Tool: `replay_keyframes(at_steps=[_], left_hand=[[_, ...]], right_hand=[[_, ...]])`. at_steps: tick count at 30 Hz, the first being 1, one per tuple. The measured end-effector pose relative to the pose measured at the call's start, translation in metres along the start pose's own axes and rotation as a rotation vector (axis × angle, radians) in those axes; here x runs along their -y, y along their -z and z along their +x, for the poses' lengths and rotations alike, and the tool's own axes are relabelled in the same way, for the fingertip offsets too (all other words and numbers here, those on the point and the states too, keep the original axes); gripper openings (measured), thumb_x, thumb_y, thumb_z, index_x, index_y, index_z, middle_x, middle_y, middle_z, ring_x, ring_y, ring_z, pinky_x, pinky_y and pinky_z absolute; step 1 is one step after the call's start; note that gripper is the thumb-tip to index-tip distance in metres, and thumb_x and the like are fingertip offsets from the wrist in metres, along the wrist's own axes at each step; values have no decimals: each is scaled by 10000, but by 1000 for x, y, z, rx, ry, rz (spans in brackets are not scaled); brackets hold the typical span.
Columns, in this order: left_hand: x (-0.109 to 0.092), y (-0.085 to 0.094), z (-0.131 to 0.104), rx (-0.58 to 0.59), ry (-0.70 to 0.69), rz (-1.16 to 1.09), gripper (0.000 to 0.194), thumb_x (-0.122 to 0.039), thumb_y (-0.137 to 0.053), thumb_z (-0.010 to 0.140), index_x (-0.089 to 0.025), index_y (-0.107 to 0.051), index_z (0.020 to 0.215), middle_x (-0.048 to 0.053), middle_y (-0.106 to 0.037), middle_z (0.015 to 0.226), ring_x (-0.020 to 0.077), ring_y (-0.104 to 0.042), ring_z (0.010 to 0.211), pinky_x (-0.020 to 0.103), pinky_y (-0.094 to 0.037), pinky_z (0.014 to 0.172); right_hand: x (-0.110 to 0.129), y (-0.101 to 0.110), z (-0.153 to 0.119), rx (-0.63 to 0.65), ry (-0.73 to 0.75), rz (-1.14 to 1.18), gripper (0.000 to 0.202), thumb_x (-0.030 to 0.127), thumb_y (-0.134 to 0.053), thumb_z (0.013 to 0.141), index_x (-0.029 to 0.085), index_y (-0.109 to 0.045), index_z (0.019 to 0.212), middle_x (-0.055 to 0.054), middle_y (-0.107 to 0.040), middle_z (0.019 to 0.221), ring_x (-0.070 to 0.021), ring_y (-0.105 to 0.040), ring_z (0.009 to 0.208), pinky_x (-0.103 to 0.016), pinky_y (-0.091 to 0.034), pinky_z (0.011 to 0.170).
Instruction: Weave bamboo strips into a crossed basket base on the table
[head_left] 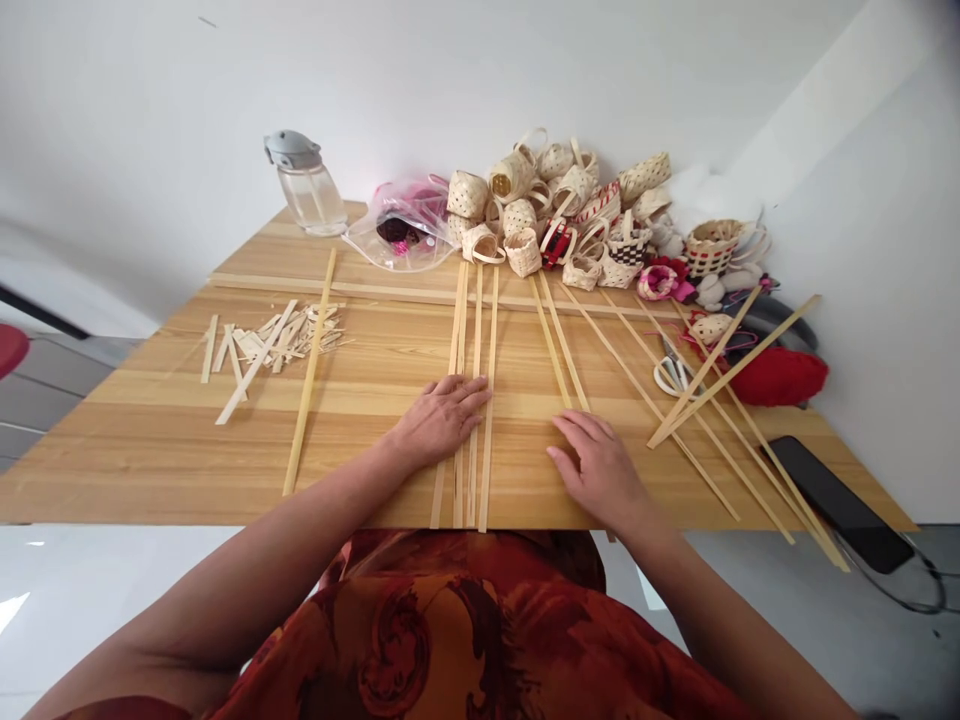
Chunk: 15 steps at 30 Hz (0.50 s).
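Several narrow bamboo strips [486,460] lie lengthwise in front of me, close together and roughly parallel. My left hand [442,420] rests flat across them, fingers stretched out, covering part of their length. To the right, my right hand [596,462] lies on the near ends of two more bamboo strips [562,345], its fingers loosely extended and the thumb apart. What lies beneath that palm is hidden. Further right, more loose strips [694,455] fan out, two of them crossing. A single wider strip [309,390] lies to the left of my left hand.
Bamboo scraps [292,335] lie at the left of the wooden table [187,440]. Along the wall stand a water bottle [309,190], a plastic bag [409,225] and a heap of small woven baskets [540,210]. Scissors [675,375], red yarn [780,378] and a phone [840,505] are at right.
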<state>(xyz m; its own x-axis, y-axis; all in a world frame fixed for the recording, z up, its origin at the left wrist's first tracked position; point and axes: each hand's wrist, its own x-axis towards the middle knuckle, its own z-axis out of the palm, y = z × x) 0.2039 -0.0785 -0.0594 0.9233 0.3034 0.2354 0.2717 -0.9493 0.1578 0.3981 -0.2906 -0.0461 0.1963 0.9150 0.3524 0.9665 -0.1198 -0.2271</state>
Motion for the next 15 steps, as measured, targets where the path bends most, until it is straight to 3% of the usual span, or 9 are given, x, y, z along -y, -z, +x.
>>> replay_keyframes(at_steps=[5, 15], left_hand=[[-2, 2, 0, -3, 15, 18, 412, -360, -433, 1003, -256, -545, 1386, -9, -495, 1508, 275, -434, 1334, 443, -418, 1082], [-4, 3, 0, -7, 13, 1, 415, -320, -474, 988, -219, -546, 1384, 13, -499, 1504, 288, -435, 1341, 458, -414, 1105]], right_hand=[[-16, -7, 17, -26, -68, -58, 311, 189, -471, 945, 115, -702, 1139, -150, -702, 1158, -302, -590, 1088, -502, -485, 992], [19, -18, 16, -34, 80, 130, 306, 151, -485, 958, 164, -697, 1179, -107, -711, 1151, -251, -600, 1064, -446, -504, 965]])
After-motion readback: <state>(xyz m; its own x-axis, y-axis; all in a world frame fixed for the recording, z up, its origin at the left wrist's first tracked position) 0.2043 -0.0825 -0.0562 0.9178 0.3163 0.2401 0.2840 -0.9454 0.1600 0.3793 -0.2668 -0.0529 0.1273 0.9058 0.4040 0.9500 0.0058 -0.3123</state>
